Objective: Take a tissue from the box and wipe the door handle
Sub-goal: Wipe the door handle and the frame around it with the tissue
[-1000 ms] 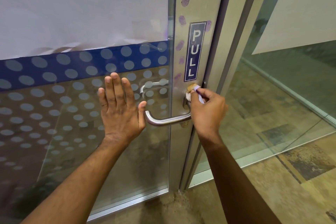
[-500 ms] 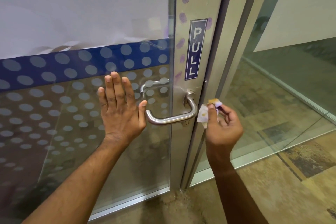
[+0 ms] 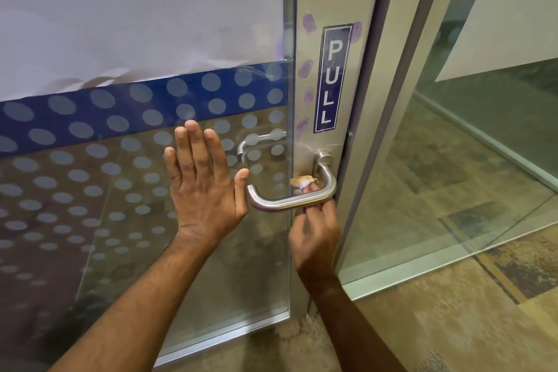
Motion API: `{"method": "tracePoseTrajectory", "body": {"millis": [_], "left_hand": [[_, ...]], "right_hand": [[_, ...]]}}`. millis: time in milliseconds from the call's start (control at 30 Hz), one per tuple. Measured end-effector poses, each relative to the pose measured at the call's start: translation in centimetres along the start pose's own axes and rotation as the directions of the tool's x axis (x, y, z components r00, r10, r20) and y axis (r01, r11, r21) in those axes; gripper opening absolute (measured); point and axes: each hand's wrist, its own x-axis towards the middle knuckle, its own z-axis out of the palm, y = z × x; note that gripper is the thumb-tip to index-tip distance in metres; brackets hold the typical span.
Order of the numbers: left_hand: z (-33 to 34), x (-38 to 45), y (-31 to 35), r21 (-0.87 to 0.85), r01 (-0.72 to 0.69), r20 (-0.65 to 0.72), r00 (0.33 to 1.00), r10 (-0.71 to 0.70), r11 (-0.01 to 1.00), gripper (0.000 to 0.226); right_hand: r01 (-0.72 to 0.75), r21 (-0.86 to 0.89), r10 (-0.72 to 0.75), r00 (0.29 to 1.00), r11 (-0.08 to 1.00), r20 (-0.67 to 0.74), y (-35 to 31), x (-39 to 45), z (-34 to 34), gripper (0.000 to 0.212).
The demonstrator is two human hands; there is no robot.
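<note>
A brushed steel door handle [image 3: 280, 202] juts from the metal stile of a glass door [image 3: 120, 190]. My right hand [image 3: 314, 235] reaches up from below, its fingertips behind the lever, pinching a small stained tissue [image 3: 302, 181] against the stile between lever and door. My left hand [image 3: 200, 181] lies flat on the glass just left of the handle, fingers spread, thumb near the lever's free end. The tissue box is out of view.
A blue PULL sign [image 3: 332, 78] sits above the handle, with purple smudges [image 3: 308, 22] along the stile. The door frame [image 3: 392, 100] and a fixed glass panel [image 3: 468, 175] stand to the right. Patterned floor [image 3: 453, 326] lies below.
My right hand went from the handle's base out to the right, then back in under the lever with the tissue. The left hand stayed flat on the glass.
</note>
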Motion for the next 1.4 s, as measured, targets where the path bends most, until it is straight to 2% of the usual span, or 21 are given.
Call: {"method": "tracePoseTrajectory", "body": {"millis": [100,233,300,333,400,467,533,633,767,833,967,1000,1100,1167,1400], "left_hand": [[0.0,-0.1,0.1,-0.002,-0.003,0.002,1.0,0.003,1.0,0.099],[0.0,0.0,0.1,0.014,-0.005,-0.007,1.0,0.005,1.0,0.1],[-0.1,0.0,0.1,0.016,0.002,0.0,1.0,-0.002,1.0,0.1],[0.0,0.0,0.1,0.009,0.0,-0.002,1.0,0.0,1.0,0.1],[-0.1,0.0,0.1,0.004,0.0,-0.005,1.0,0.0,1.0,0.1],[-0.2,0.0,0.1,0.009,0.004,0.001,1.0,-0.004,1.0,0.101],[-0.2,0.0,0.1,0.01,0.0,-0.002,1.0,0.0,1.0,0.101],[-0.2,0.1,0.1,0.017,-0.003,-0.006,1.0,0.003,1.0,0.1],[-0.1,-0.1,0.2,0.01,0.001,0.002,1.0,-0.001,1.0,0.101],[-0.2,0.0,0.2,0.014,0.005,0.009,1.0,-0.005,1.0,0.101],[-0.2,0.0,0.1,0.009,0.005,0.007,1.0,-0.005,1.0,0.101],[-0.2,0.1,0.1,0.007,0.007,0.013,1.0,-0.007,1.0,0.102],[-0.2,0.0,0.2,0.014,0.001,0.012,1.0,-0.001,1.0,0.102],[-0.2,0.1,0.2,0.018,0.009,0.015,1.0,-0.009,1.0,0.102],[-0.3,0.2,0.2,0.006,-0.004,0.003,1.0,0.004,1.0,0.1]], "right_hand": [[0.179,-0.06,-0.171,0.978,0.982,0.118,0.5,-0.1,1.1,0.051],[0.234,-0.093,-0.208,0.953,0.968,0.222,1.0,1.3,1.9,0.072],[0.265,-0.136,-0.224,0.94,0.955,0.259,1.8,0.8,2.2,0.068],[0.296,-0.169,-0.242,0.929,0.94,0.28,2.5,-0.2,2.1,0.058],[0.317,-0.216,-0.247,0.922,0.924,0.299,3.7,-1.9,1.5,0.024],[0.236,-0.17,-0.178,0.938,0.957,0.298,3.7,-2.4,0.9,0.019],[0.173,-0.108,-0.138,0.953,0.979,0.268,3.1,-2.3,1.0,0.023],[0.191,-0.05,-0.176,0.96,0.98,0.216,2.3,-1.7,1.4,0.039],[0.265,-0.154,-0.238,0.955,0.952,0.174,2.2,-0.6,1.7,0.062],[0.254,-0.191,-0.221,0.959,0.948,0.176,2.3,-0.6,1.9,0.06],[0.25,-0.159,-0.217,0.955,0.955,0.201,3.2,-1.5,1.2,0.026],[0.248,-0.158,-0.216,0.957,0.956,0.193,3.1,-1.5,1.0,0.026],[0.273,-0.158,-0.25,0.956,0.949,0.151,2.6,-0.6,1.2,0.054],[0.274,-0.189,-0.25,0.958,0.943,0.139,2.3,0.1,1.6,0.063],[0.233,-0.058,-0.221,0.962,0.971,0.16,3.0,-0.5,0.7,0.051]]}}
